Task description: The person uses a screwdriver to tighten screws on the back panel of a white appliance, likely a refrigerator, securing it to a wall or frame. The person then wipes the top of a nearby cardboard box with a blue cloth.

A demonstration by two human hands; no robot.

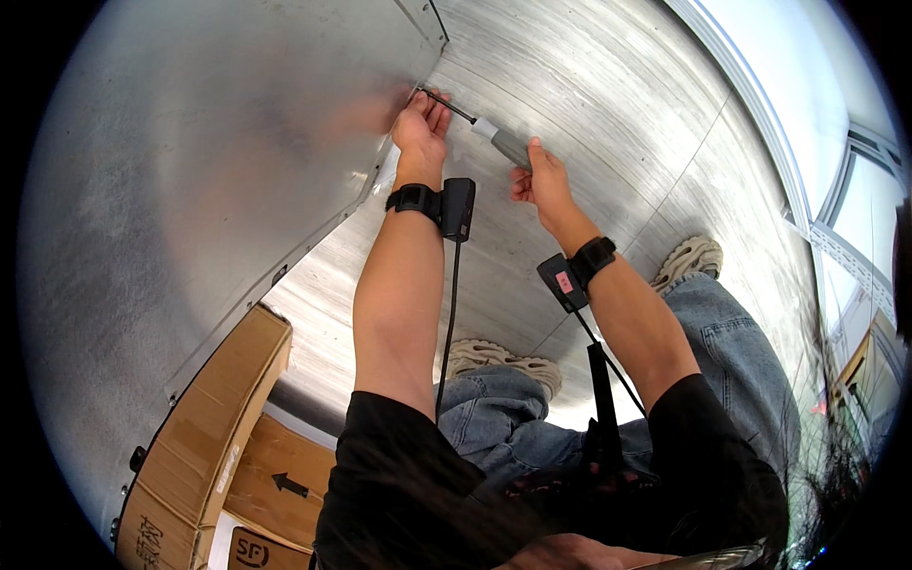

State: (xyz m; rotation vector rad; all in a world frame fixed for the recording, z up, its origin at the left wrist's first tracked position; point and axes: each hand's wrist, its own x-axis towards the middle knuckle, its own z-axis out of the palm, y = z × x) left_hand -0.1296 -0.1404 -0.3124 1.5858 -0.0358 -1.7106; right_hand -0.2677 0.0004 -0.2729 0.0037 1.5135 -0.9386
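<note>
My right hand (543, 180) is closed round the grey handle of a screwdriver (508, 147). Its thin dark shaft slants up and left to the edge of a large grey metal panel (237, 123). At that edge my left hand (423, 125) is curled up beside the shaft's tip, with the fingers behind the shaft. What the left fingers pinch, if anything, is too small to make out. The tip's contact point is partly hidden by the left fingers. The panel's shiny face carries a blurred reflection of the hand.
Brown cardboard boxes (204, 427) stand at the lower left against the panel. Black straps with small devices (458, 209) sit on both wrists, trailing cables. My shoes (503, 364) rest on the light wood-look floor (608, 114). A white-framed glass partition (760, 123) runs along the right.
</note>
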